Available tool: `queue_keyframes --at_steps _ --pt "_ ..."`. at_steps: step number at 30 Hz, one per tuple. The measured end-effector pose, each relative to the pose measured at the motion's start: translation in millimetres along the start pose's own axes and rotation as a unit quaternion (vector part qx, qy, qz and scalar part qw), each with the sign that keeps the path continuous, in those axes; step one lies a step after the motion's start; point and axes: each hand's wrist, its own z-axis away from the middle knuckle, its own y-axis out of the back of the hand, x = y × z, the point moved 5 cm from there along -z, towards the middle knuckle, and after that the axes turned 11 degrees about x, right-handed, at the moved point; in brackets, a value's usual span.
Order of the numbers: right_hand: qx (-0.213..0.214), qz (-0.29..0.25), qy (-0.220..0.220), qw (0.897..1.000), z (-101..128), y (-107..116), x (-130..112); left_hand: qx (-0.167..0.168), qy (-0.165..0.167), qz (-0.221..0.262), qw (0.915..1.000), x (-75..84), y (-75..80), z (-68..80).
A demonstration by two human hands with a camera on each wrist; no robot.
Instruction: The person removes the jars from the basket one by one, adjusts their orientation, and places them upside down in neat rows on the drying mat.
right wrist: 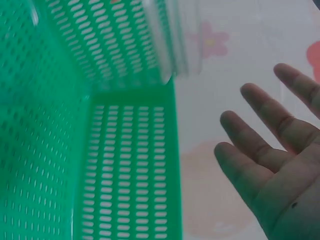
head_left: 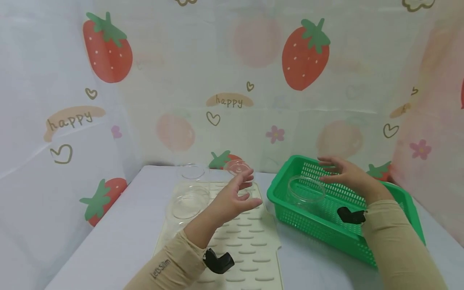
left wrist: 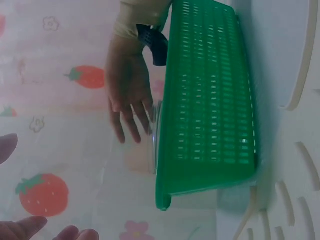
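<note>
My left hand (head_left: 235, 197) hovers over the cream slotted mat (head_left: 250, 249), fingers loosely extended and holding nothing. Several clear round containers (head_left: 186, 205) stand on and behind the mat's left and far parts, partly hidden by that hand. Over the green basket (head_left: 326, 233), my right hand (head_left: 348, 177) has its fingers spread, apart from any object. Beside it a clear round container (head_left: 306, 189) sits in the basket's left end. The right wrist view shows the right hand (right wrist: 280, 165) palm and straight fingers, with the blurred container (right wrist: 175, 40) near the basket wall (right wrist: 172, 165).
A white tabletop (head_left: 105, 241) carries the mat and the basket side by side, with a narrow gap between them. Behind and at both sides hangs a curtain (head_left: 232, 133) printed with strawberries. Clear round rims (head_left: 193, 171) show at the table's far edge.
</note>
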Motion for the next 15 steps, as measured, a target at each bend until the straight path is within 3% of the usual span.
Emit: queue_keyframes --at_steps 8,15 --pt "-0.048 0.003 -0.054 0.997 0 -12 26 -0.001 0.005 0.011 0.9999 -5.3 -5.3 2.7" --pt "-0.065 0.004 -0.062 0.996 2 -14 32 -0.004 0.007 0.010 0.9999 -10.4 -3.7 3.4"
